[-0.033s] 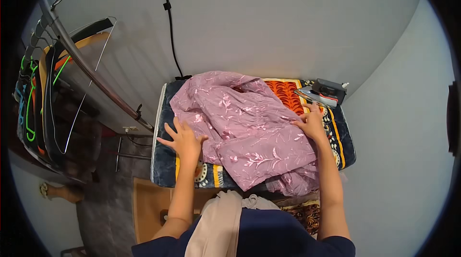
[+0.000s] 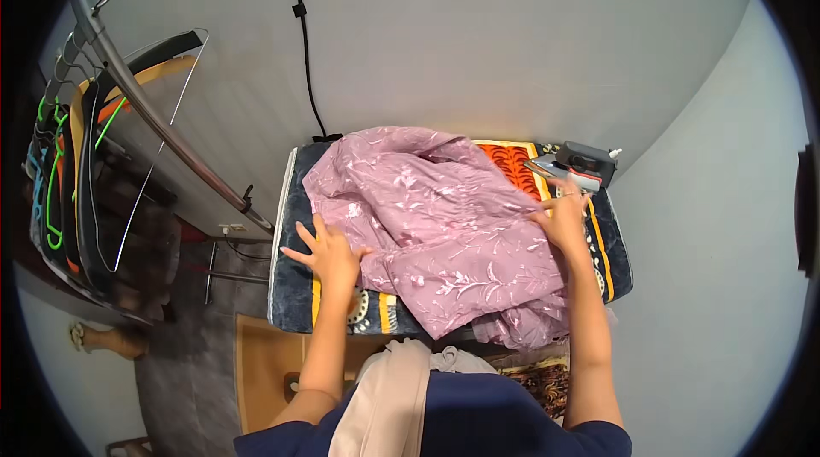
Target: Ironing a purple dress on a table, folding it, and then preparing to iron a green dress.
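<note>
"Garment first: how does that mauve, leaf-embroidered cloth piece [image 2: 427, 218] lie?"

"Spread in loose folds over a counter padded with a dark blue plush cover [image 2: 290, 299]. Its lower right part bunches at the counter's near edge and seems to droop past it, probably because there is more cloth than the surface can carry."

"And the left hand [image 2: 331, 259]?"

"At the garment's left edge, fingers fanned wide, thumb against the cloth. It grips nothing that I can see; I'd guess the spread is for steadying or smoothing that edge rather than pinching it."

"The right hand [image 2: 565, 219]?"

"At the garment's right edge, thumb side against the cloth, other fingers raised and blurred. Whether it pinches a bit of fabric or merely rests there, I cannot tell. With a hand at either side, the folds between could be kept from sliding, I think."

"Why is the dark grey iron with a shiny metal plate [image 2: 585, 158] over there?"

"It sits beyond the garment's right side, just past the right hand's fingers, apart from the cloth. Presumably that keeps the plate off the fabric yet within reach."

"Anything to the garment's left?"

"A curved metal rail [image 2: 162, 128] carrying black, wooden and green clothes hangers [image 2: 53, 192], well apart from the cloth, likely so they don't crowd it."
</note>
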